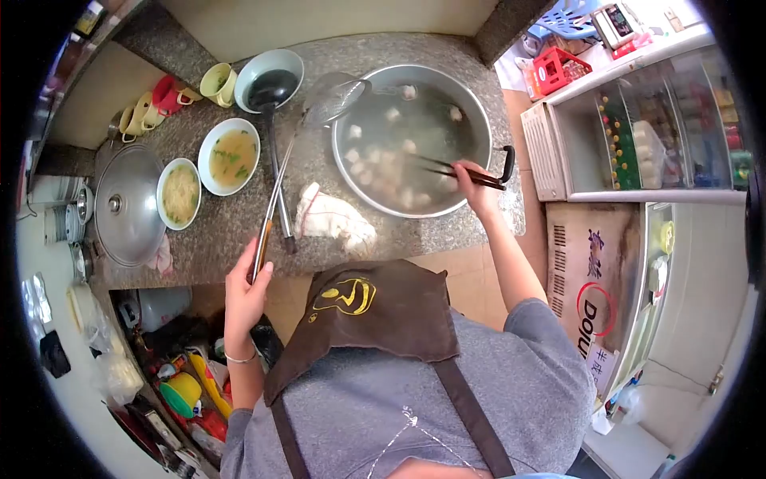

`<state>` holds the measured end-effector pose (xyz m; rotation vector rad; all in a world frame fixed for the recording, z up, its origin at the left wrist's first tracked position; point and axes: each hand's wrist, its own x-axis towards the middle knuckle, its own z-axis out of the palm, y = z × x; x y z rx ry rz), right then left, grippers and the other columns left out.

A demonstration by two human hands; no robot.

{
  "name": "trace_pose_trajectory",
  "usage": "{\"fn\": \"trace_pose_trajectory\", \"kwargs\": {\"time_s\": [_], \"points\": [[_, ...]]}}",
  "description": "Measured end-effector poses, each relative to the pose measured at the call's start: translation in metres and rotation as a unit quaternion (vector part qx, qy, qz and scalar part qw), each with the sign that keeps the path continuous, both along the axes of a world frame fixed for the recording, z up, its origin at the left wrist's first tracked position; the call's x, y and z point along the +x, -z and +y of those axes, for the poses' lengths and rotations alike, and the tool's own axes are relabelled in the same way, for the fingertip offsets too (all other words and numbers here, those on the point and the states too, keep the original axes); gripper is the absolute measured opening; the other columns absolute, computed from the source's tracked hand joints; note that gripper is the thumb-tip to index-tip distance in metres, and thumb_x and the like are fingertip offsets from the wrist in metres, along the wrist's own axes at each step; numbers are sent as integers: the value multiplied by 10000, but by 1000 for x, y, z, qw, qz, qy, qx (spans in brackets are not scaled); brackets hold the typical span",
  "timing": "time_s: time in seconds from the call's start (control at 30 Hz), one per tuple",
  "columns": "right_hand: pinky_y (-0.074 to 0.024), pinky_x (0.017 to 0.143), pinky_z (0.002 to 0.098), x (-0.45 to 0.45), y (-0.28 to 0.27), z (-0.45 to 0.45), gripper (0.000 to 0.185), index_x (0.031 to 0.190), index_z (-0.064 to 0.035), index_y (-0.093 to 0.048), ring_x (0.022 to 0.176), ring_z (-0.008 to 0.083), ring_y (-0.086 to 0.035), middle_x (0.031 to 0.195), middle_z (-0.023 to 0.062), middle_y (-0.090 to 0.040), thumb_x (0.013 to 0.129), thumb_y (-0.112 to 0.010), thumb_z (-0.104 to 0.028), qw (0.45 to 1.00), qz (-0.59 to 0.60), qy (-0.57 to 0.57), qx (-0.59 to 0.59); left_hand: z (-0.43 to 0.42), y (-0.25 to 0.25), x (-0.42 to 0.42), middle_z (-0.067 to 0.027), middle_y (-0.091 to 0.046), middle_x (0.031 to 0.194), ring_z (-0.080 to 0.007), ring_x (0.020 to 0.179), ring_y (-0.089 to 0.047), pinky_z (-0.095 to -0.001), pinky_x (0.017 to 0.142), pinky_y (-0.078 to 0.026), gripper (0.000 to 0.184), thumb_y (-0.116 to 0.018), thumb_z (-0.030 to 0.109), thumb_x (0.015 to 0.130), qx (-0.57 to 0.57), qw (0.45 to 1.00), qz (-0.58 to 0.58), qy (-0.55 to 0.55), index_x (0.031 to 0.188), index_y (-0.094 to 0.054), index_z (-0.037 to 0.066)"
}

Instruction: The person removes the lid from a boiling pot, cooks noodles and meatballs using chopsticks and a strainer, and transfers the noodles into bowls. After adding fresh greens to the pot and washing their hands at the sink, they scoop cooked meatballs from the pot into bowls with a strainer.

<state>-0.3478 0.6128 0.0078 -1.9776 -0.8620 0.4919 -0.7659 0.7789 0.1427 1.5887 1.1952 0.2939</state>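
Observation:
My left hand [246,289] is closed on the long handle of a wire skimmer [339,97]. The skimmer's basket is at the left rim of a large metal pot [341,164]. Cloudy liquid fills the pot, with several pale chunks [356,132] in it, mostly towards the lower left. My right hand [477,191] grips dark chopsticks [439,168], their tips over or in the liquid among the chunks; steam blurs them. Close to the skimmer handle lies a ladle [275,152], its head in a bowl [271,62] of dark liquid.
Left of the pot stand a bowl of broth with greens [230,156] and a bowl of noodles [180,194]. Further left are a metal lid [132,219] and several cups [167,96]. A crumpled cloth [327,214] lies at the counter's front. A glass-fronted fridge [654,128] stands right.

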Motion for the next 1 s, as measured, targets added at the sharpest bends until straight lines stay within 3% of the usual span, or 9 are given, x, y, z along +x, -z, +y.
{"fn": "trace_pose_trajectory", "kwargs": {"time_s": [0.17,0.27,0.37,0.5,0.57,0.6,0.8,0.87,1.0], "points": [[-499,692,289,-11,-6,16,151,901,-9,-660,754,189,-648,813,115,-671,852,-592,-134,997,-33,-60,-45,-11,-6,-10,23,-530,877,-43,675,-396,-183,613,-365,491,-569,54,837,12,1000,5,-9,1307,-437,-1],[-495,694,316,-3,3,34,164,900,-7,-656,754,247,-642,826,148,-658,842,-595,-148,996,-76,-48,27,-18,-3,-17,16,-545,912,-48,692,-413,-187,640,-382,486,-568,46,837,15,999,-5,-30,1302,-439,-8],[-497,728,349,6,-2,48,172,905,-15,-654,802,310,-639,866,165,-648,835,-590,-158,985,-166,2,43,-22,-4,-25,-25,-580,1001,-62,770,-475,-201,710,-410,481,-570,40,838,17,999,8,-33,1298,-440,-13],[-497,726,350,7,-2,52,152,902,-27,-657,805,313,-637,863,165,-650,835,-592,-147,990,-142,-10,16,-29,-5,-29,-105,-594,1122,-107,959,-526,-241,848,-404,469,-571,45,841,28,999,6,-39,1289,-444,-16],[-496,727,352,11,1,57,146,900,-30,-658,806,314,-636,863,164,-651,834,-594,-144,994,-105,-9,37,-32,-1,-33,52,-455,716,-25,531,-373,-186,460,-314,519,-554,83,852,46,999,-5,-12,1344,-401,16],[-496,733,349,16,0,62,148,904,-31,-658,813,311,-636,869,163,-652,832,-596,-145,990,-129,21,55,-34,0,-33,52,-455,716,-25,531,-373,-186,460,-314,519,-554,83,852,47,999,-6,-13,1344,-401,16],[-497,751,353,23,-1,81,152,899,-31,-655,822,318,-631,866,158,-650,836,-596,-157,981,-169,31,91,-41,-10,-26,19,-511,826,-47,614,-393,-198,547,-349,502,-565,88,842,77,997,-9,-2,1311,-422,-17],[-495,752,352,32,-3,86,156,905,-35,-655,829,320,-629,869,160,-649,833,-599,-162,976,-190,45,92,-41,-15,-24,-93,-600,1062,-92,855,-536,-220,778,-427,475,-570,74,841,0,998,55,-1,1288,-442,-22],[-488,749,359,42,-5,85,173,915,-44,-654,838,324,-624,877,169,-645,840,-590,-186,981,-181,28,65,-45,4,-18,-190,-561,1209,-163,1074,-543,-271,893,-410,460,-559,83,848,38,999,9,8,1272,-441,-50]]}}
